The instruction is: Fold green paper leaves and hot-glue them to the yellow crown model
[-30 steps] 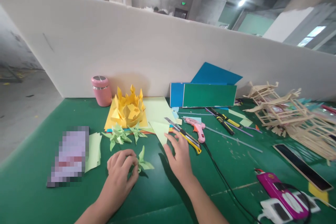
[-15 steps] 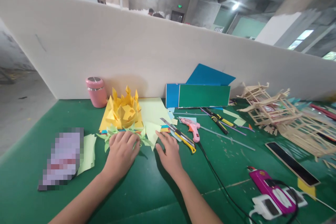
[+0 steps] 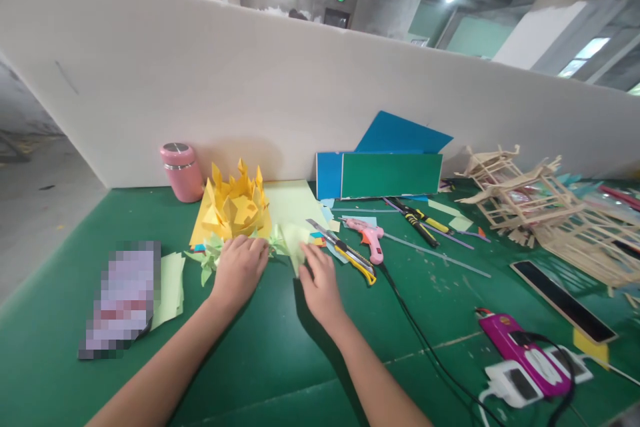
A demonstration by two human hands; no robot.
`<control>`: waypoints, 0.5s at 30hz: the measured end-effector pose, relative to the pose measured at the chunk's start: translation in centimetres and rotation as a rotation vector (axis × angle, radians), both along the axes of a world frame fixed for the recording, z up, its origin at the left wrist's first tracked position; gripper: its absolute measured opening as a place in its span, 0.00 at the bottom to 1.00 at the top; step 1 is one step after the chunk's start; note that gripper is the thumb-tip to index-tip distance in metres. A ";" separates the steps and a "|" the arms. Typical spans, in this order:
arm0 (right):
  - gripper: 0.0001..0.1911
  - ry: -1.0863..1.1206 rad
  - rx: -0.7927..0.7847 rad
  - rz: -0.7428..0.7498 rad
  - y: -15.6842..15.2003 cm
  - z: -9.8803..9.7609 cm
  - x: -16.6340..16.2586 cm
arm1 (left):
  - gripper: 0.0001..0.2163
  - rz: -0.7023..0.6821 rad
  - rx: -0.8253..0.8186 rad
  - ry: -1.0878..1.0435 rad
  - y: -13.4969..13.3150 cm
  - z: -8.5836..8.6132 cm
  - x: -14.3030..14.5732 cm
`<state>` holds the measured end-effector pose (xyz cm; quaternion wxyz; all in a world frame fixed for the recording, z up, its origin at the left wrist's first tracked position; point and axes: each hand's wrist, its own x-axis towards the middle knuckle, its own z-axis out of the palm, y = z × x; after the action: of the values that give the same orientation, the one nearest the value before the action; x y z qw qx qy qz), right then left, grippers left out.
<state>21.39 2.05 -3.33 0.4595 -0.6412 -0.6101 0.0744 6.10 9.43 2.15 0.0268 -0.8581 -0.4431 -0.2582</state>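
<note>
My left hand (image 3: 240, 270) is closed over light green folded paper pieces (image 3: 207, 260), which poke out on both sides of it; its fingertips are partly hidden. Between finger and thumb, my right hand (image 3: 323, 283) grips the edge of a pale green sheet of paper (image 3: 294, 239), blurred by motion. Just behind the left hand stands a yellow folded-paper flower (image 3: 241, 212) on yellow paper. A yellow utility knife (image 3: 350, 259), blade out, lies right of the right hand. Beside it is a pink glue gun (image 3: 369, 238) with a black cord.
A pink flask (image 3: 183, 173) stands back left. Green paper slips (image 3: 170, 290) lie by a blurred-out purple item (image 3: 125, 297). Green and blue boards (image 3: 393, 175) lean on the white partition (image 3: 250, 80). Stick frames (image 3: 530, 203) and a magenta device with a white plug (image 3: 530, 353) are at right.
The pale green sheet has shifted and lifted slightly with my right hand. My left hand has moved slightly right along the folded green paper. The camera view has shifted a little.
</note>
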 end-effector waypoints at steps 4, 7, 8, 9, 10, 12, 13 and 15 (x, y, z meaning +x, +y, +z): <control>0.22 0.005 0.179 -0.135 -1.9 1.3 0.8 | 0.11 -0.004 -0.112 -0.099 -1.3 -0.7 0.0; 0.24 -0.126 0.248 -0.073 -3.6 2.8 0.6 | 0.15 -0.061 -0.415 -0.415 -4.2 -0.9 -0.5; 0.24 -0.194 0.244 0.005 -4.0 3.2 0.4 | 0.19 -0.097 -0.639 -0.632 -5.2 -0.8 -0.7; 0.23 -0.267 0.242 0.120 -4.3 3.5 0.0 | 0.23 -0.112 -0.844 -0.829 -6.1 -0.7 -1.0; 0.22 -0.318 0.236 0.232 -4.6 3.7 -0.4 | 0.26 -0.099 -1.019 -0.994 -6.9 -0.5 -1.3; 0.19 -0.393 0.203 0.460 -4.8 3.9 -1.3 | 0.29 0.003 -1.248 -1.233 -7.8 0.2 -2.0; 0.17 -0.417 0.188 0.554 -4.9 4.0 -1.6 | 0.29 0.060 -1.331 -1.290 -7.9 0.5 -2.3; 0.13 -0.426 0.155 0.680 -5.1 4.1 -2.1 | 0.31 0.167 -1.403 -1.311 -7.8 0.9 -2.8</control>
<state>19.29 -3.00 0.80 0.3190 -0.3674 -0.8726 0.0413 3.27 1.64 3.06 -0.7269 -0.3297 -0.4832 -0.3599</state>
